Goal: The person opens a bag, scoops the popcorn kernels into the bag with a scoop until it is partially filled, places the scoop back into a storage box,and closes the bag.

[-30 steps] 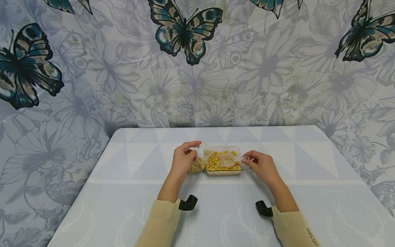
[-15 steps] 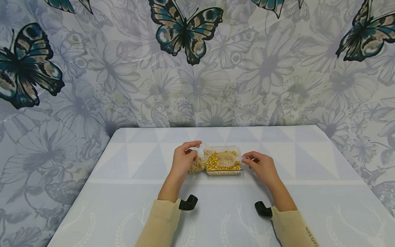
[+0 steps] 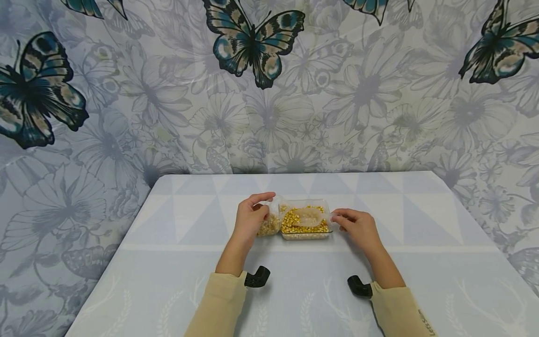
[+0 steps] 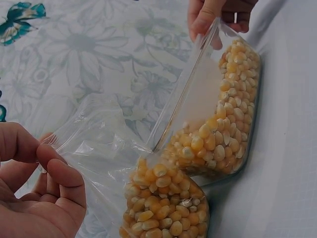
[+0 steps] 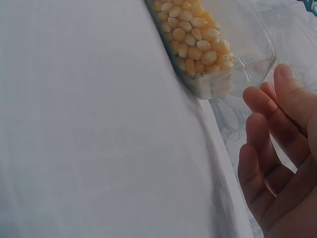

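Observation:
My left hand (image 3: pixel 249 217) pinches the upper edge of a clear plastic bag (image 4: pixel 106 144), whose lower part is filled with yellow corn kernels (image 4: pixel 163 208). Right beside the bag stands a clear rectangular container (image 3: pixel 306 236) that holds more corn kernels (image 3: pixel 290 222). A translucent whitish scoop (image 3: pixel 310 217) lies across the kernels inside it. At the container's right end, my right hand (image 3: pixel 357 225) has thumb and forefinger together at the rim, pinching the scoop's end. In the right wrist view the other fingers (image 5: pixel 255 129) are loosely bent, and the pinched end is hidden.
A pale patterned cloth covers the table (image 3: pixel 303 290), with its far edge just behind the container. Behind it hangs a floral curtain (image 3: pixel 362 117) with butterflies. A black wrist mount (image 3: pixel 258 277) sits at the left cuff, another mount (image 3: pixel 359 285) at the right.
The scoop has shifted and tilted among the kernels, and my right hand has turned slightly and moved a little downward in the head view. My left hand and the bag stay in place.

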Available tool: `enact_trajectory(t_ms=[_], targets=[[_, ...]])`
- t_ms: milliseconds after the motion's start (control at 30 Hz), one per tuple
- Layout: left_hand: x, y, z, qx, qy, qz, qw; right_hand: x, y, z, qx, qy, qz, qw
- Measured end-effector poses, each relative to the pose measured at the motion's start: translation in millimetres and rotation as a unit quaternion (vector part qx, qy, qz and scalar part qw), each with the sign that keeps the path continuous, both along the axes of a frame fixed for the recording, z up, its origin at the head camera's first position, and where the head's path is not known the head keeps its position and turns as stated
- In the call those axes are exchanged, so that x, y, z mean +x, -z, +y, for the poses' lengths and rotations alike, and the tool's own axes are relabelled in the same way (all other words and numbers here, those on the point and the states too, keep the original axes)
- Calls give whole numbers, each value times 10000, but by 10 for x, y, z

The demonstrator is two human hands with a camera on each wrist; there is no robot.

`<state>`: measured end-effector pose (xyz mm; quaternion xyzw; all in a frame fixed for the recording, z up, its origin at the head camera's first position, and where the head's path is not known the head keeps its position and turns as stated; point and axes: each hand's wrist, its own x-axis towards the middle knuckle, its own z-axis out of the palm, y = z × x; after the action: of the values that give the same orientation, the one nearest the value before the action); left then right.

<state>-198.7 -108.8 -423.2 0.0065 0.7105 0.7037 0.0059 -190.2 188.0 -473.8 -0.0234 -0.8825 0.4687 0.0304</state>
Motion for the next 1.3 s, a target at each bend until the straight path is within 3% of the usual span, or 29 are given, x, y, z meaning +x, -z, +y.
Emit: enact_trajectory(t_ms=[200, 533, 1300], targets=[[6, -4, -5, 51, 6, -5, 10000, -24, 47, 12, -535, -15, -35, 9986], [-2, 1, -2, 79, 11, 42, 10000, -43, 83, 30, -995, 31, -118, 9950], [-9, 16, -3, 11, -59, -4, 10000, -12, -15, 72, -1309, 165, -104, 9912]])
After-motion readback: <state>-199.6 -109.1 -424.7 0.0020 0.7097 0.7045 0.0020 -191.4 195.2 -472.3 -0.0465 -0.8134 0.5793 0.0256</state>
